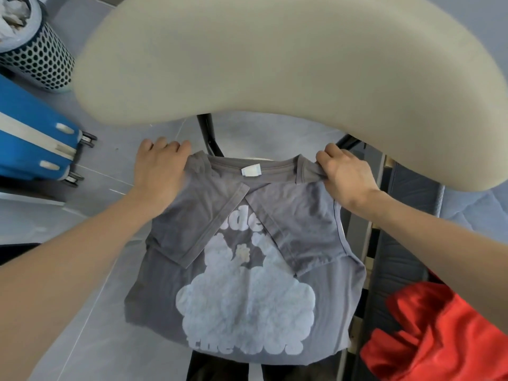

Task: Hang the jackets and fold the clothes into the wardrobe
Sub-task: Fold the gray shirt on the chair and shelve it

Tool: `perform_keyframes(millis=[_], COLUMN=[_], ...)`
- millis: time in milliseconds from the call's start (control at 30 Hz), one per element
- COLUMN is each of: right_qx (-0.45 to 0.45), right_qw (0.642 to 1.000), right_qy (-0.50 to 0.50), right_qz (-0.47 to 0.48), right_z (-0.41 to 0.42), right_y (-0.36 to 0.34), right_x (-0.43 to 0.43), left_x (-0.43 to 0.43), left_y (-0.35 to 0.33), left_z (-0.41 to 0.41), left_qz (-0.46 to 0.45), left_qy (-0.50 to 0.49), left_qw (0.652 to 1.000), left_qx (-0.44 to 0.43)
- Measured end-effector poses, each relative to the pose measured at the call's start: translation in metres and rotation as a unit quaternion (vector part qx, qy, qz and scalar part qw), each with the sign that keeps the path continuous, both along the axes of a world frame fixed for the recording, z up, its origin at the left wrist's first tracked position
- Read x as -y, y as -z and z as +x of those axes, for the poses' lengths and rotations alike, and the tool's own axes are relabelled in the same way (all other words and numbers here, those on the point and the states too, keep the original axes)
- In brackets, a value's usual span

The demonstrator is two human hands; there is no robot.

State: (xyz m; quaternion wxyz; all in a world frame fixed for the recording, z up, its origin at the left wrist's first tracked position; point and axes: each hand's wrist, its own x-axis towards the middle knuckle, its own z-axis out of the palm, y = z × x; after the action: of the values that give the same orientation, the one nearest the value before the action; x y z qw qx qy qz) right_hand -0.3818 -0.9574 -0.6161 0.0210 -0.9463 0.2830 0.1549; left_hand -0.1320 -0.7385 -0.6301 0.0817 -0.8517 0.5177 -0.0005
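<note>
A grey T-shirt (242, 270) with a pale cloud print lies spread on a chair seat below me, both sleeves folded inward across the chest. My left hand (159, 171) grips the shirt's left shoulder by the collar. At the other shoulder, my right hand (343, 174) pinches the fabric beside the neckline. A white label shows inside the collar between the hands.
The chair's beige backrest (275, 64) curves across the top of the view. A blue suitcase (33, 138) lies on the grey floor at left, with a perforated bin (38, 61) behind it. Red clothing (428, 334) lies at lower right on a bed edge.
</note>
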Motion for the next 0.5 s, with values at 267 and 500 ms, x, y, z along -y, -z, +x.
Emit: perform_keyframes(millis=[267, 500], right_qx=[0.072, -0.063], right_qw=[0.996, 0.991], right_qy=[-0.029, -0.047], right_qz=[0.054, 0.107], right_z=[-0.059, -0.115], right_y=[-0.022, -0.003], right_x=[-0.058, -0.125], left_x=[-0.083, -0.148], left_y=[-0.021, -0.006], left_z=[-0.051, -0.102], left_qz=[0.028, 0.158], left_qy=[0.093, 0.057], left_qw=[0.990, 0.972], left_qx=[-0.100, -0.165])
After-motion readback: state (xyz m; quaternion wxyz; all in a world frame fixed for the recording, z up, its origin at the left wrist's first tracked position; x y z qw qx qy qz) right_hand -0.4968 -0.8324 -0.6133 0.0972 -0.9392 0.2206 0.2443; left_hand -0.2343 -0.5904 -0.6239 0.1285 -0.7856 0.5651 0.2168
